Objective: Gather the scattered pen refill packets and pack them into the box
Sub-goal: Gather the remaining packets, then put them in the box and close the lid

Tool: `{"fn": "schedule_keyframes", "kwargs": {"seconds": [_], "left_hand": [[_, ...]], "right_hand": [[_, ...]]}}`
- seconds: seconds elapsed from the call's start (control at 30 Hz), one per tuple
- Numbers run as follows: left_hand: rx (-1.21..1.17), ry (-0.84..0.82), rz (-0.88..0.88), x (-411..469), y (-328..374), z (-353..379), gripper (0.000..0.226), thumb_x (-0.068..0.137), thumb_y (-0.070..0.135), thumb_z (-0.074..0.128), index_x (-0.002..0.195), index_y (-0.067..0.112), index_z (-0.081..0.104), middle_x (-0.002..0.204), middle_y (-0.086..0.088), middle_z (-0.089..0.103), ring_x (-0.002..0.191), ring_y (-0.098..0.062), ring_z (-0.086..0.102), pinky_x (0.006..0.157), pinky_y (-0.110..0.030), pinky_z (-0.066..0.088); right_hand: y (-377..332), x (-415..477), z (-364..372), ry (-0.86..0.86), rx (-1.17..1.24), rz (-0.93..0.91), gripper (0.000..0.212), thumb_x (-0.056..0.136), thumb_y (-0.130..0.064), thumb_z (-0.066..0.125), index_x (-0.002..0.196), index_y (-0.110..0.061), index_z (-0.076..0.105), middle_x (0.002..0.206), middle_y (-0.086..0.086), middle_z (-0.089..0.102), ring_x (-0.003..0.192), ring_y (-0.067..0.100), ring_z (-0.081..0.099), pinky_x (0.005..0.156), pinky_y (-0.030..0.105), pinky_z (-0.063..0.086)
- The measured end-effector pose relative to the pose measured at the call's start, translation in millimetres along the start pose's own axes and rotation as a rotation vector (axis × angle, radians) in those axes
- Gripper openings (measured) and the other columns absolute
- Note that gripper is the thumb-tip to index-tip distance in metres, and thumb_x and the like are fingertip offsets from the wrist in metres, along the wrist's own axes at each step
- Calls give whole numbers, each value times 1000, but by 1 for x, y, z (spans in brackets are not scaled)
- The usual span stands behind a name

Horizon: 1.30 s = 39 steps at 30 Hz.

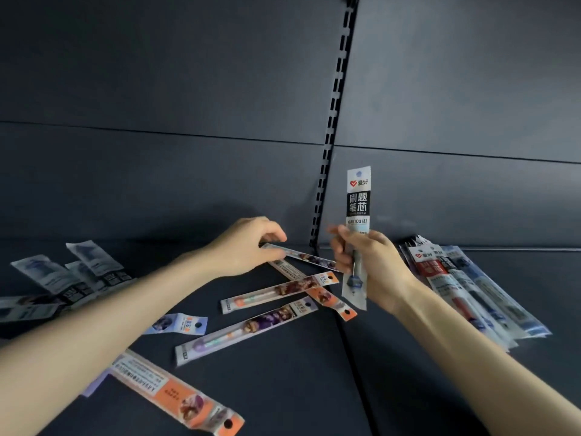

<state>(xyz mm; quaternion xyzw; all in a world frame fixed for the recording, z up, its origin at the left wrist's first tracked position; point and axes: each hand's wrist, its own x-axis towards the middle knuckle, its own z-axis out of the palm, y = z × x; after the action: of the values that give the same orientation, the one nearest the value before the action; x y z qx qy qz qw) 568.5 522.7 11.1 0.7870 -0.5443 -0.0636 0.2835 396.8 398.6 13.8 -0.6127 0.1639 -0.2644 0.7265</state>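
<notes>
Pen refill packets (pixel 251 328) lie scattered over the dark shelf (pixel 298 388): a grey-white cluster (pixel 63 278) at far left, orange-ended packets (pixel 276 292) in the middle, one long packet (pixel 176 394) beside your left forearm, and an overlapped heap (pixel 471 294) at right, partly behind your right wrist. Box: not in view, so its place cannot be noted. Your right hand (pixel 371 262) has its grip closed round the lower half of a white-and-black packet (pixel 358 199), held upright above the shelf with the top end free. Your left hand (pixel 248 247) has a narrow grip, thumb and fingertips pinched onto one end of a slim packet (pixel 301 257) lying close to the slotted upright (pixel 333 121); whether that end is off the shelf cannot be told. Handling, judged: each packet is probably very light, a thin glossy film sleeve stiffened only by the refill inside. Expect the film to slide between fingers and against other packets, and the flat ones to resist lifting from the shelf. Pinch at an end or header tab and tilt it up, or take hold mid-length across the refill, where it is stiffest. Stack them aligned in your right hand; a loose fan will likely slip.
</notes>
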Motion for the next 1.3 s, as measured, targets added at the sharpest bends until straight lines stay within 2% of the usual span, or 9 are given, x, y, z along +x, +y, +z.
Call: {"fn": "schedule_keyframes", "kwargs": {"seconds": [0.13, 0.33, 0.47, 0.6, 0.8, 0.97, 1.1, 1.2, 1.3], "left_hand": [[171, -239, 52, 20, -4, 17, 68, 86, 51, 57, 143, 18, 38, 149, -1, 39, 137, -18, 36, 114, -36, 28], [145, -328, 86, 15, -6, 22, 89, 70, 70, 57, 140, 17, 43, 130, 8, 44, 123, -9, 40, 106, -26, 32], [175, -347, 124, 8, -10, 17, 74, 74, 58, 66, 137, 24, 46, 128, 11, 42, 120, -4, 38, 99, -18, 31], [85, -281, 141, 2, -12, 15, 45, 76, 48, 71, 115, 26, 63, 110, 10, 53, 104, -5, 50, 91, -22, 41], [93, -400, 68, 0, -3, 11, 30, 82, 42, 67, 96, 15, 63, 81, 8, 63, 67, -5, 54, 58, -22, 39], [307, -496, 80, 1, 4, 10, 31, 92, 44, 52, 89, 14, 53, 87, -5, 55, 75, -19, 50, 66, -33, 38], [207, -225, 3, -6, -1, 1, 26, 93, 36, 53, 75, 19, 44, 76, 4, 50, 69, -14, 49, 59, -27, 35], [-328, 124, -123, -19, 10, -9, 18, 91, 26, 59, 86, 8, 58, 74, 0, 64, 64, -13, 59, 54, -24, 43], [-751, 247, -140, -40, 37, -12, 14, 88, 20, 63, 96, 9, 66, 86, -4, 73, 79, -14, 70, 63, -25, 53]], "right_hand": [[3, -4, -7, -39, -23, 20, 27, 101, -20, 41, 101, -3, 62, 61, 6, 53, 48, 14, 41, 47, 26, 37], [6, -2, -15, 15, -129, 31, 26, 99, -22, 46, 95, -3, 64, 54, -1, 38, 46, 11, 27, 42, 22, 26], [10, -2, -12, -15, -130, 63, 26, 98, -22, 49, 96, -1, 64, 52, -2, 39, 44, 10, 26, 41, 21, 24], [12, -3, -9, -27, -119, 64, 25, 97, -20, 50, 92, 1, 63, 52, 0, 39, 43, 10, 26, 40, 20, 25], [6, -11, -1, -12, -45, 26, 27, 97, -18, 51, 82, 3, 62, 48, 5, 50, 33, 14, 40, 38, 21, 38], [5, -13, 0, 7, -69, -25, 27, 97, -17, 51, 84, 3, 62, 49, 4, 51, 35, 13, 40, 39, 23, 38], [4, -18, 4, 6, -53, -53, 26, 95, -15, 54, 78, 2, 62, 51, 5, 49, 37, 11, 35, 37, 22, 32], [4, -20, 10, 3, -31, -47, 22, 90, -18, 61, 80, 2, 62, 57, 6, 48, 40, 11, 32, 38, 21, 29], [3, -20, 23, -27, 14, -68, 35, 75, -30, 71, 89, 0, 59, 68, 7, 50, 44, 11, 35, 40, 20, 30]]}}
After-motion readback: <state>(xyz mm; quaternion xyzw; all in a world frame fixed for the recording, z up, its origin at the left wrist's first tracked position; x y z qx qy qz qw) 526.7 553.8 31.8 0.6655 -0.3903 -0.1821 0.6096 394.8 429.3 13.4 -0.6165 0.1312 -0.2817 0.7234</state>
